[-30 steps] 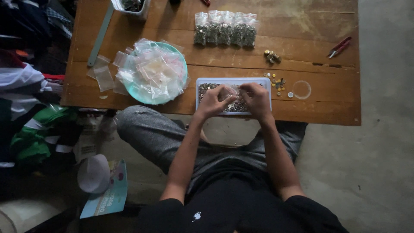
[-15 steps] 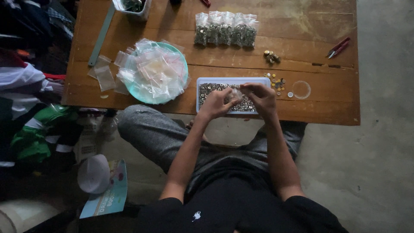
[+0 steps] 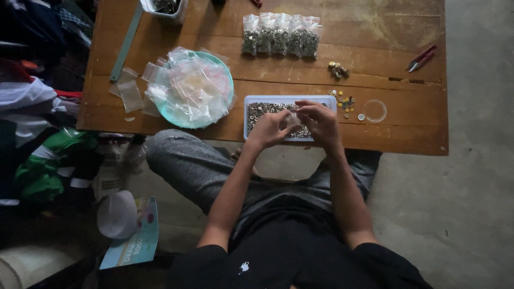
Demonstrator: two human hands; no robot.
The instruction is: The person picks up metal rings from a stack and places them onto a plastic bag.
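Note:
A white rectangular tray [image 3: 251, 101] of small metal washers sits at the near edge of the low wooden table [image 3: 385, 134]. Both my hands hover over it, fingers meeting. My left hand [image 3: 270, 127] and my right hand [image 3: 319, 120] pinch a small clear plastic bag [image 3: 293, 119] between them above the washers. A row of filled clear bags [image 3: 279, 35] lies farther back on the table.
A teal plate [image 3: 227, 75] piled with empty clear bags stands left of the tray. Loose small metal parts [image 3: 342, 100], a clear round lid [image 3: 375, 110] and red snips [image 3: 421, 58] lie to the right. Clothes, a white cap [image 3: 116, 214] and a booklet are on the floor at left.
My hands have drawn together over the tray's middle and now hold a small clear bag between the fingertips; half a second ago the hands were spread wider over the washers.

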